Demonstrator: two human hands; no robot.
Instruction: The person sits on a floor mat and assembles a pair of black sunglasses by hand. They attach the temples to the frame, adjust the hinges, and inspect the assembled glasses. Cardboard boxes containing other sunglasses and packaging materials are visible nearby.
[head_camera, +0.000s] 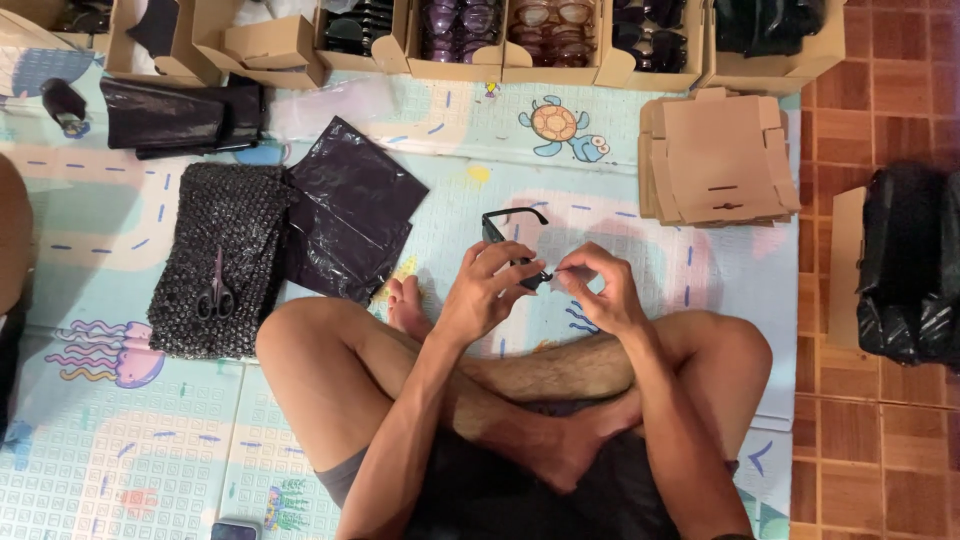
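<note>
I sit cross-legged on a patterned play mat (120, 440). My left hand (487, 292) grips a pair of black sunglasses (508, 226) by the frame, lenses pointing away from me. My right hand (600, 288) pinches something small at the near end of the sunglasses, thumb and forefinger closed together; what it pinches is too small to tell. Both hands hover above my crossed shins.
A stack of black bubble wrap (222, 258) with scissors (217, 293) on it lies left, beside black plastic bags (352, 205). Flat cardboard boxes (718, 160) are stacked right. Open cartons of eyewear (548, 30) line the far edge. Tiled floor and a black bag (912, 265) are right.
</note>
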